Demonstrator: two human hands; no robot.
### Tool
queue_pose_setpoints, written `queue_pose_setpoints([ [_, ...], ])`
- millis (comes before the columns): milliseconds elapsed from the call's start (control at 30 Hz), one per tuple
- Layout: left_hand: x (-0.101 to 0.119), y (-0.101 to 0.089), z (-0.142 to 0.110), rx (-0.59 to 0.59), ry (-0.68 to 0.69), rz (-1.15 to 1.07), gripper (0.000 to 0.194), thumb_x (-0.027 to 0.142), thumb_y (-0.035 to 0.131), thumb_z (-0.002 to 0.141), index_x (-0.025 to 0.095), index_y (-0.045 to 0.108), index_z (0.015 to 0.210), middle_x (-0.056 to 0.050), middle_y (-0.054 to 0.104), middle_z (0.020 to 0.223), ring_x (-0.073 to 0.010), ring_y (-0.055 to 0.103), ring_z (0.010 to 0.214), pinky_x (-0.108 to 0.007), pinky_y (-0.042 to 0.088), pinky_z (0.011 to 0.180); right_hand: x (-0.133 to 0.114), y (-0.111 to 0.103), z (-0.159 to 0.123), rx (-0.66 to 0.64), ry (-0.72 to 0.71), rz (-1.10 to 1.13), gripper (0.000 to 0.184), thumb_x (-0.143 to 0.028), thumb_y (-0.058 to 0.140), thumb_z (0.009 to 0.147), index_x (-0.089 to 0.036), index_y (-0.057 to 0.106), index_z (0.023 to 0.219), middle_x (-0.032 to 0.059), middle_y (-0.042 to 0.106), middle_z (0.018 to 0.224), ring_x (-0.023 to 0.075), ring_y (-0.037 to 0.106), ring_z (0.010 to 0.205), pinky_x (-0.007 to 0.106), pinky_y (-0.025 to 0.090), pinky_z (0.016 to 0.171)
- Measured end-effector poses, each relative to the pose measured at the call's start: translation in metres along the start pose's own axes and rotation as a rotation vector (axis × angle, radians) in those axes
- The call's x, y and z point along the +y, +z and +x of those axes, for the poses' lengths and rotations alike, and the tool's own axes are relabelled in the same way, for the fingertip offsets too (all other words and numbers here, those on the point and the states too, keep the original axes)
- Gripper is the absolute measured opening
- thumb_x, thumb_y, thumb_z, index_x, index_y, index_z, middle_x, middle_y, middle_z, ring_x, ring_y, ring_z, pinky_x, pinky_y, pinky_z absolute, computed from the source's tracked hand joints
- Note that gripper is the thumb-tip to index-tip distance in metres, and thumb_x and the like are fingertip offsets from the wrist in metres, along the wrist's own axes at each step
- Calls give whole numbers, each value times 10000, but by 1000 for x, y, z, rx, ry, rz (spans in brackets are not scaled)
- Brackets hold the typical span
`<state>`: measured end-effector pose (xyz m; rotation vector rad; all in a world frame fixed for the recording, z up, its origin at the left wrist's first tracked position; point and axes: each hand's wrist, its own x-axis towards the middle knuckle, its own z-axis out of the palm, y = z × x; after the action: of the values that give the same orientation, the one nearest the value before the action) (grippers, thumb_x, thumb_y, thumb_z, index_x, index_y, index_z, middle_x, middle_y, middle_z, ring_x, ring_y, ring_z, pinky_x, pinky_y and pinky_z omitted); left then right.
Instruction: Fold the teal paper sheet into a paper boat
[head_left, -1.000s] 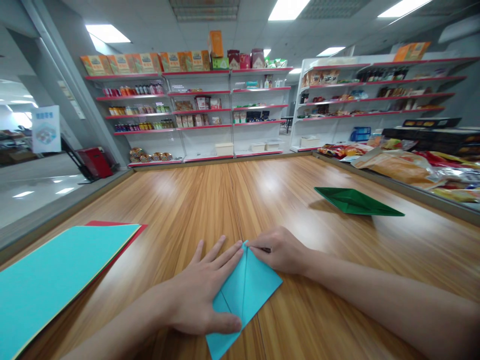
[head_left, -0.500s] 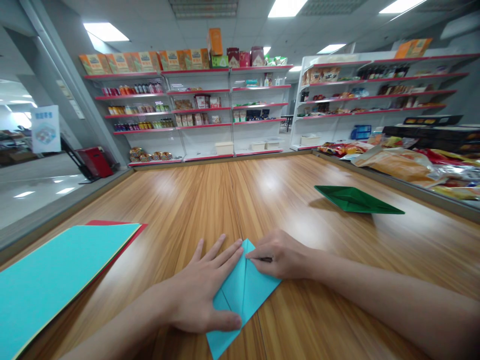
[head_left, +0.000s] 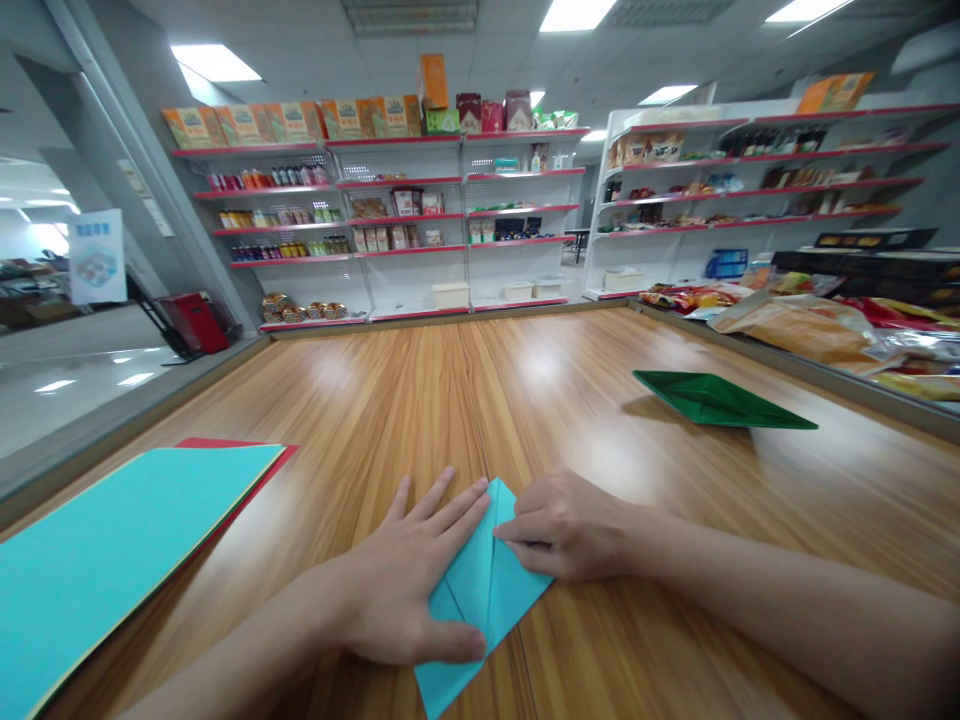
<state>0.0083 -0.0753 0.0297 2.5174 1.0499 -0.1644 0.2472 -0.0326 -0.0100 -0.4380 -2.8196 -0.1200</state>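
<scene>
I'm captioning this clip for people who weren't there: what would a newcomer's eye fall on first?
Probably the folded blue paper at the near middle of the wooden table, with the left hand spread over its left side and the right hand touching its central crease. Next, perhaps, the folded green paper farther off to the right and the larger turquoise sheet at the left.

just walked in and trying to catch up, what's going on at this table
A person is working on a piece of folded blue paper on the wooden table. The left hand is spread flat over its left side, and the right hand has its fingertips together at the line down the paper's middle. A stack of coloured sheets, blue on top, lies to the left. A green folded paper sits farther off to the right, untouched.
</scene>
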Motion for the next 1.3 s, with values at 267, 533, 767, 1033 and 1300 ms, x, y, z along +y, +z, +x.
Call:
queue_pose_setpoints([
  [267, 0, -1, 1, -14, -12, 6, 1040, 723, 534, 737, 320, -104, 1452, 14, -66, 1540, -364, -91, 1391, -688, 15, 1054, -2, -2, -1, -49, -10, -15, 192, -226, 478, 869, -193, 606, 729, -6, 618, 637, 112, 490, 556, 304, 231, 521],
  [533, 0, -1, 2, -10, -12, 11, 1044, 719, 538, 735, 315, -106, 1451, 12, -67, 1538, -364, -96, 1389, -682, 19, 1058, -9, -4, -2, -67, -43, -20, 201, -240, 461, 888, -194, 608, 760, -1, 618, 636, 105, 484, 547, 290, 203, 507],
  [767, 0, 0, 1, -5, -10, 6, 1044, 722, 540, 733, 326, -110, 1449, 10, -64, 1540, -358, -90, 1392, -678, 21, 1061, -10, 2, -3, 24, 41, 16, 194, -195, 483, 850, -188, 636, 732, -4, 597, 586, 111, 479, 530, 305, 211, 507],
  [1033, 1, -2, 1, -10, -12, -1, 1035, 704, 547, 741, 322, -102, 1451, 5, -65, 1540, -369, -90, 1389, -686, 23, 1059, -5, 4, -2, 43, 50, 29, 192, -182, 479, 848, -188, 651, 761, -8, 576, 586, 116, 473, 542, 304, 245, 528],
  [1300, 0, -1, 0, -6, -5, -4, 1047, 721, 543, 731, 313, -93, 1456, -2, -62, 1540, -377, -95, 1385, -688, 18, 1058, -2, -1, 0, 1, -21, -21, 213, -219, 477, 869, -186, 629, 724, -4, 596, 611, 114, 481, 550, 301, 236, 520],
])
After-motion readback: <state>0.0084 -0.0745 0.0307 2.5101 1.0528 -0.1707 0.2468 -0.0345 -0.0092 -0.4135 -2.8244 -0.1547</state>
